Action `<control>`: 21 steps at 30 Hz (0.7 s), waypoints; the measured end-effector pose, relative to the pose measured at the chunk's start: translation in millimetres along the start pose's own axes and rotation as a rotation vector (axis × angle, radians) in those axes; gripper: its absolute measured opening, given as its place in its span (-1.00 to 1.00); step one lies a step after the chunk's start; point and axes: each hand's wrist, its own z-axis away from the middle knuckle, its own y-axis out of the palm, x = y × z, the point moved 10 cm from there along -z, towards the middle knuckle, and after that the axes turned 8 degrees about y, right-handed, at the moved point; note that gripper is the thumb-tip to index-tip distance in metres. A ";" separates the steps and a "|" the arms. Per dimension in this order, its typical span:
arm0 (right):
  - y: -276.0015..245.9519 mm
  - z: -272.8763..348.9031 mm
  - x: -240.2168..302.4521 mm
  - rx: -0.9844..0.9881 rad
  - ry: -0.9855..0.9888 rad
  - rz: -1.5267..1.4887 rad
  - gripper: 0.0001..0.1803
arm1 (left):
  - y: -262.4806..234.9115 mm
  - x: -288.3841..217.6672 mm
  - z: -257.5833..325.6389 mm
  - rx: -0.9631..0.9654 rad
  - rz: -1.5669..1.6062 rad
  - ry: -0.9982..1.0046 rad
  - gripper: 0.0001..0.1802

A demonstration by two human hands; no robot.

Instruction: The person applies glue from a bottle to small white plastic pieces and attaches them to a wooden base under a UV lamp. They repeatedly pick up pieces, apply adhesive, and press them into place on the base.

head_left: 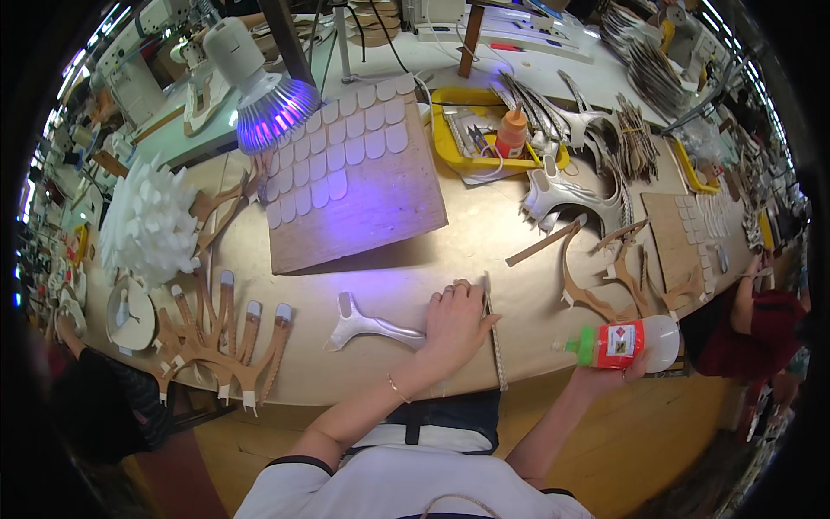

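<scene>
Left hand point(456, 322) is lying flat, fingers spread, palm down on one silver Y-shaped strap piece point(367, 326) at the bench point(450, 238) front edge, pinning its right end; the forked end is pointing left and showing clear of the hand. One thin braided strip point(495, 342) is running along the right side of that hand, touching the thumb side, hanging slightly past the bench edge.

Right hand point(618, 368) is closed around one glue bottle point(627, 342): white body, red label, green cap. Bottle is being held sideways, cap pointing left, off the bench edge and well apart from the strap piece.

Rest of bench, counted:
- One wooden board point(359, 203) sitting ahead of the left hand, carrying rows of small white scale-shaped pieces point(333, 147); too many to count reliably.
- One lamp point(259, 82) shining violet light down on the board's left corner.
- One yellow tray point(450, 143) behind the board, holding one orange bottle point(512, 131) and some tools.
- Four tan straps with white tips point(229, 333) fanning out at left, joined at the base.
- One white spiky pile point(149, 223) further left.
- One wooden stick point(543, 244) lying right of centre, beside brown curved cutouts point(605, 285); their number is unclear.

Other people sitting at both ends: a red sleeve point(761, 324) right, dark clothing left.
</scene>
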 end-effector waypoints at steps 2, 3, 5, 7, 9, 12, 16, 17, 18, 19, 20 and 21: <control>13.2 -2.1 5.2 0.143 -0.011 0.050 -0.34 | 4.6 -2.8 0.8 0.073 0.217 -0.004 -0.57; 22.1 -2.4 5.2 0.226 -0.012 0.085 -0.34 | -4.3 -6.7 1.5 0.054 0.421 0.014 -0.60; 58.4 4.0 -11.2 0.578 0.215 -0.086 -0.29 | -26.3 -14.9 9.7 0.103 0.813 0.022 -0.66; 84.1 16.1 -21.1 0.777 0.332 -0.164 -0.23 | -61.8 -22.2 16.3 0.124 1.156 0.056 -0.69; 105.5 20.0 -24.9 0.841 0.315 -0.180 -0.15 | -97.2 -24.6 24.3 0.153 1.381 0.053 -0.70; 141.4 36.2 -30.8 0.917 0.201 -0.072 -0.10 | -135.9 -26.0 38.7 0.243 1.536 0.004 -0.68; 207.7 99.5 -29.4 1.430 0.463 -0.271 0.01 | -152.6 -45.8 53.8 0.492 1.770 0.043 -0.62; 221.9 116.6 -25.0 1.588 0.578 -0.293 0.05 | -151.7 -51.5 56.5 0.565 1.838 0.063 -0.59; 230.4 128.1 -25.0 1.641 0.665 -0.266 0.06 | -150.9 -53.9 56.2 0.592 1.901 0.092 -0.60; 237.0 140.0 -23.8 1.693 0.754 -0.252 0.07 | -148.0 -55.8 53.7 0.616 1.970 0.127 -0.62; 242.7 151.5 -22.5 1.749 0.844 -0.244 0.08 | -143.8 -56.5 51.3 0.641 2.038 0.162 -0.63; 249.8 160.0 -23.4 1.822 0.810 -0.188 0.08 | -133.1 -50.2 44.3 0.634 2.050 0.129 -0.63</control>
